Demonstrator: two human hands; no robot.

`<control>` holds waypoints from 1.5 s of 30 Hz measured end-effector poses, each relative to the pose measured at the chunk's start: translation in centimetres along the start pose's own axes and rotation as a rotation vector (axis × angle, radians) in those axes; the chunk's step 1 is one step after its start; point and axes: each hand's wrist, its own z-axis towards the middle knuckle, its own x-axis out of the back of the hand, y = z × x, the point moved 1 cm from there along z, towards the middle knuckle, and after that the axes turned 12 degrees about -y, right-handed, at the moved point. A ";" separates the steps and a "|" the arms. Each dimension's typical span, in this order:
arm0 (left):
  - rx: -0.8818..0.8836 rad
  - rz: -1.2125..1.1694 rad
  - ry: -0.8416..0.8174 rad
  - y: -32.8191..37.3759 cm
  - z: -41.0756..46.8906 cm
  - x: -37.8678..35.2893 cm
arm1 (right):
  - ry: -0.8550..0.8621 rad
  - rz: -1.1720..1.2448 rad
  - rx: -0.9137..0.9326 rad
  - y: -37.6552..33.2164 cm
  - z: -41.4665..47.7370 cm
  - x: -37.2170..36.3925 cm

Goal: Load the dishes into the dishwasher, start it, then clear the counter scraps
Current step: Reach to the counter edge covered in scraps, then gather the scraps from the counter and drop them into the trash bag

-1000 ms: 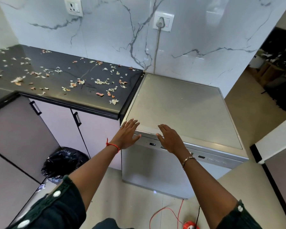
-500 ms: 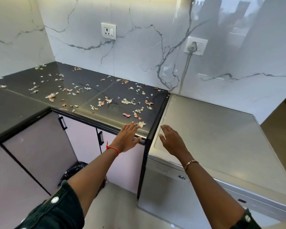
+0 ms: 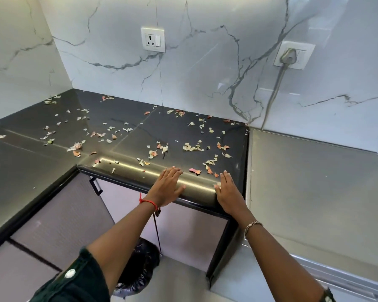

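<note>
Pale and pink peel scraps point(image 3: 192, 147) lie scattered over the black counter point(image 3: 122, 136). My left hand point(image 3: 167, 187) reaches over the counter's front edge with fingers straight, holding nothing. My right hand point(image 3: 228, 194) is flat beside it near the counter's right corner, fingers straight, with a few scraps just beyond its fingertips. The silver dishwasher point(image 3: 310, 192) stands to the right of the counter, its door closed and its top bare.
A bin lined with a black bag point(image 3: 140, 269) sits on the floor below my left arm, in front of the cabinet doors point(image 3: 59, 214). A marble wall carries a free socket point(image 3: 153, 39) and a plugged socket point(image 3: 289, 56) with a cable.
Both hands have moved left from the dishwasher's front edge to the black counter's front edge. The view has swung left and closer to the counter.
</note>
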 end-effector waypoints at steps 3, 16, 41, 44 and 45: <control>0.002 -0.068 -0.029 -1.4 1.5 -0.8 | -0.053 0.069 -0.139 0.1 1.7 -1.8; 0.031 -0.255 -0.073 -6.0 9.7 -2.5 | 0.017 -0.006 -0.391 -1.0 12.7 -5.0; 0.074 -0.326 0.017 -8.2 13.1 -2.6 | -0.239 0.048 0.323 -1.2 15.1 -3.3; 0.081 -0.331 0.020 -8.2 13.1 -2.7 | -0.210 0.138 0.383 -1.4 13.9 -3.4; 0.082 -0.328 0.021 -8.2 13.1 -2.6 | -0.203 0.157 0.389 -1.3 13.6 -3.4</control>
